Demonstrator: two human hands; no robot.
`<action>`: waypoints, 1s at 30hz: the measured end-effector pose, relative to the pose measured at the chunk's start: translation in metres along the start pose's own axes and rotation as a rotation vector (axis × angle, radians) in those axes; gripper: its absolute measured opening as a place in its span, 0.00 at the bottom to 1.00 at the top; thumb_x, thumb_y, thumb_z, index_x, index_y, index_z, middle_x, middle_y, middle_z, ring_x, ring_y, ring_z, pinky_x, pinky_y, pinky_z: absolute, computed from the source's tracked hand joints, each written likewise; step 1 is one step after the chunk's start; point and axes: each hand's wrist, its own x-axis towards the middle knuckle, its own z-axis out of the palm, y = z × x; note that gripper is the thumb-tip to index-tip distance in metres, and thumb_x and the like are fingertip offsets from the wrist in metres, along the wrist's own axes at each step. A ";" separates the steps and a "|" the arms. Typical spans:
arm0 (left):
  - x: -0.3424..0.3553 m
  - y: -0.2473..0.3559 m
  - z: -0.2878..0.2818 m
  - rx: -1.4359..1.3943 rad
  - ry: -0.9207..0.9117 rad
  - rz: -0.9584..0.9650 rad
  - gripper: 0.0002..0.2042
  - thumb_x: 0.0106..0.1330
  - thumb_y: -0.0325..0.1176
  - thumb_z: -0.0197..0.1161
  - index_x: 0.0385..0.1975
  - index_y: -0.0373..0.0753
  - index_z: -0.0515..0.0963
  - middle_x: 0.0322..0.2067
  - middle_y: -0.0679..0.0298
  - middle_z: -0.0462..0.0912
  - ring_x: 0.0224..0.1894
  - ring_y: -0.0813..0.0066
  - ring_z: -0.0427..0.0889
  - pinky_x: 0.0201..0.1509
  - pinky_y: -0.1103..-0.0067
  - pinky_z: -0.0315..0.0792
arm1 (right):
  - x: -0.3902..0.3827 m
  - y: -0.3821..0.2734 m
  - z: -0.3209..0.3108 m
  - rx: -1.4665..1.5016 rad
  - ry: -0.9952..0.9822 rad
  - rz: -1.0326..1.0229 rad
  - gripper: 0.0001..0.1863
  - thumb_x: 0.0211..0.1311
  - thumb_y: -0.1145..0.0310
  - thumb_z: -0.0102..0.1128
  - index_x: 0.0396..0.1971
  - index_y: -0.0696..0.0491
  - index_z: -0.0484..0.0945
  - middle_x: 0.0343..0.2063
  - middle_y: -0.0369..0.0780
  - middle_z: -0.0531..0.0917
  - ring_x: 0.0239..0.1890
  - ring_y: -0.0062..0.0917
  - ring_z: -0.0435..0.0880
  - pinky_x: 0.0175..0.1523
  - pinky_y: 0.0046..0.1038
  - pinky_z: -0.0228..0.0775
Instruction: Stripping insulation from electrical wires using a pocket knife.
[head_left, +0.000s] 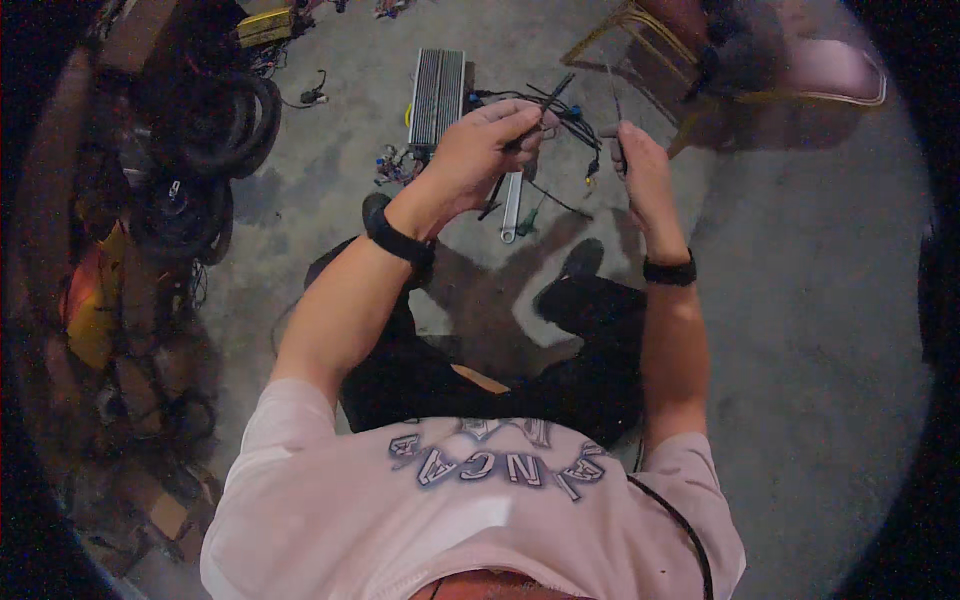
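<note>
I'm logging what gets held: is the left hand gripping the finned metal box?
No, the finned metal box sits on the floor, while the left hand holds something thin and black.

1. Near, my pale pink shirt [480,520] carries arched lettering outlined in dark grey-blue.
2. Black wristbands [669,269] mark both my arms; my trousers [400,395] are black.
3. The cable [557,92] in my left hand [500,132] is plain black.
4. Far, a silver-grey box [438,95] shows lengthwise dark stripes; the wrench [511,205] nearer me is silver.
5. Far right, a chair [810,75] pairs yellow frame with pinkish seat.
6. Left, tires [225,125] are black.
7. The floor [800,350] is mottled grey.
</note>
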 end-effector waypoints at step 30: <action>0.046 -0.017 0.016 0.153 0.160 0.159 0.11 0.71 0.38 0.52 0.40 0.37 0.76 0.22 0.78 0.63 0.24 0.89 0.56 0.26 0.87 0.51 | 0.002 -0.015 -0.002 -0.097 0.063 -0.254 0.15 0.64 0.61 0.55 0.31 0.60 0.75 0.27 0.47 0.76 0.29 0.41 0.75 0.36 0.32 0.67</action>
